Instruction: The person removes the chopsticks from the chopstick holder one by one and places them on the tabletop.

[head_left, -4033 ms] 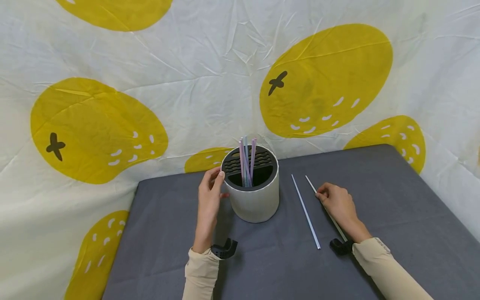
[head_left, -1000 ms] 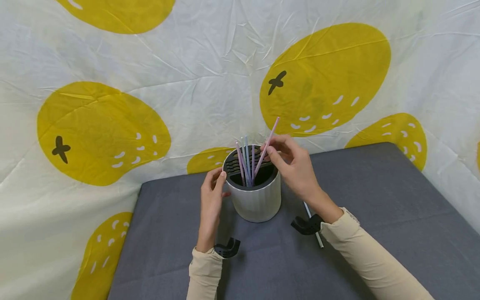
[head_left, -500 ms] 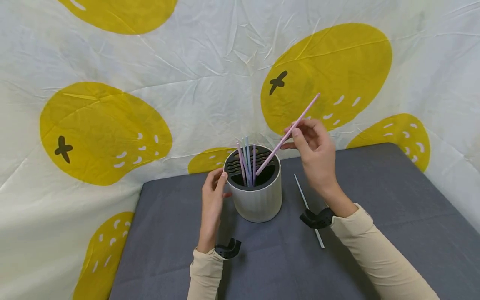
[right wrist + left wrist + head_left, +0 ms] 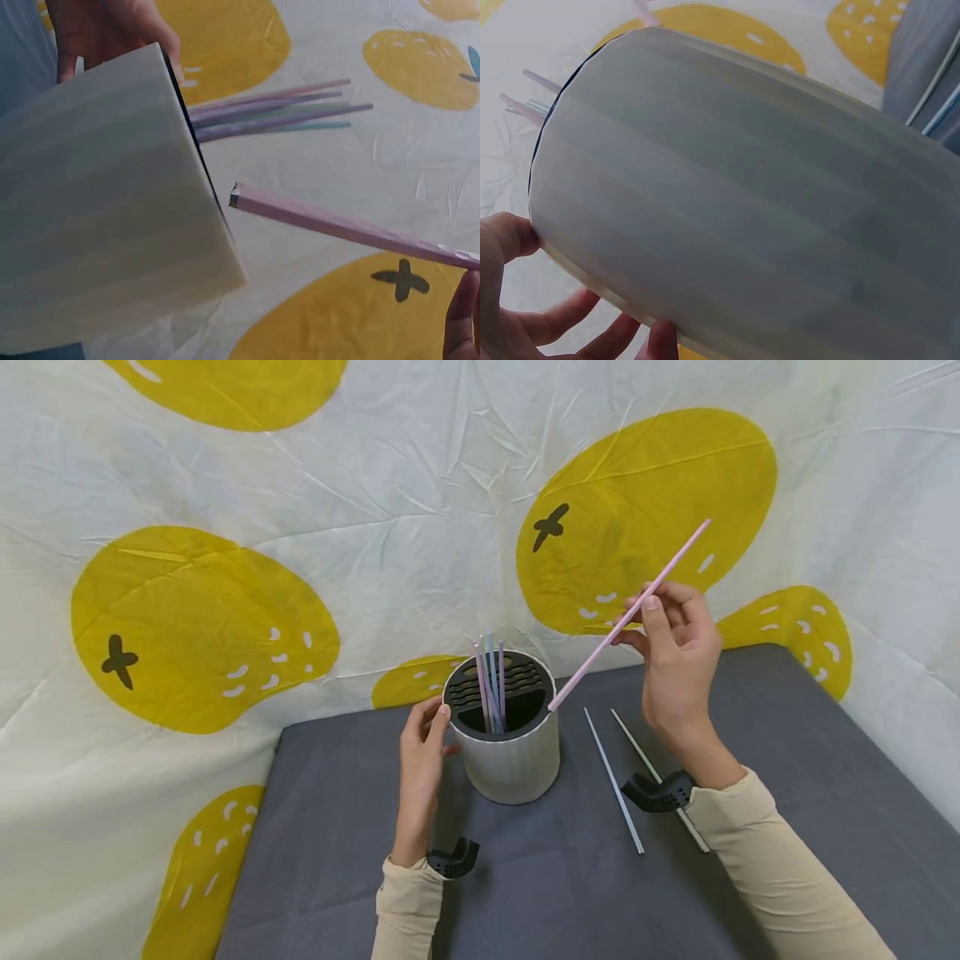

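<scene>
My right hand [image 4: 678, 647] pinches a long thin pink stick [image 4: 626, 618] between thumb and fingers. The stick slants up to the right; in the right wrist view its dark-looking lower end sits just off the holder's rim. My left hand [image 4: 425, 743] grips the left side of a round white holder [image 4: 513, 772], thumb by the rim and fingers spread along the wall, as the left wrist view shows. The holder stands upright, with a black slotted top [image 4: 525, 672]. Several pink, purple and blue sticks [image 4: 491, 693] lean inside its large opening; their lower ends are hidden.
On the dark grey table [image 4: 337, 827], a pale blue stick [image 4: 615, 782] and a whitish stick [image 4: 636, 743] lie to the right of the holder. The right wrist partly covers the whitish one. A white cloth [image 4: 412, 585] with yellow fruit prints hangs behind.
My right hand left the whitish stick on the table, took the pink stick at the holder and drew it up and right, out of the opening. My left hand has stayed on the holder.
</scene>
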Tool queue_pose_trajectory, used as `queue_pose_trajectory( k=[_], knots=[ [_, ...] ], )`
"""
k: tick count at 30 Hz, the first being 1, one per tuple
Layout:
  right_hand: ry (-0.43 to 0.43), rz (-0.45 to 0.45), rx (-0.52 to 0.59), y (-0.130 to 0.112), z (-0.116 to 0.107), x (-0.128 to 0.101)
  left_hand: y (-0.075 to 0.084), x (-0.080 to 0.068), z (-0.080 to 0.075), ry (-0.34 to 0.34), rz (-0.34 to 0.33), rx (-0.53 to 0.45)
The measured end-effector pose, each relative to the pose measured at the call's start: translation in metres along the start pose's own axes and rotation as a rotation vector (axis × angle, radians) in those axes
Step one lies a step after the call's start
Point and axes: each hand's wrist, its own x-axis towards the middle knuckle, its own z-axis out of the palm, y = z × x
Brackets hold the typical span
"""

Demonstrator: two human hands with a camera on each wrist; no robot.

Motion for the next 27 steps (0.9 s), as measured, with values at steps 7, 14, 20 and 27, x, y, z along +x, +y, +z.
queue_pose_trajectory(
  k=[7,14,20,27],
  knots=[
    [0.047,0.085,-0.079,0.002,-0.027,-0.006,-0.002,0.001,-0.001,-0.004,0.006,0.002],
    [0.080,0.191,-0.268,0.010,-0.073,-0.018,-0.001,0.000,-0.001,-0.003,0.006,-0.001],
    [-0.019,0.320,-0.461,0.010,-0.117,-0.026,-0.002,0.000,-0.001,0.013,0.001,-0.004],
    [-0.145,0.438,-0.896,0.012,-0.157,-0.033,-0.002,0.000,-0.001,0.004,0.001,-0.002]
  ],
)
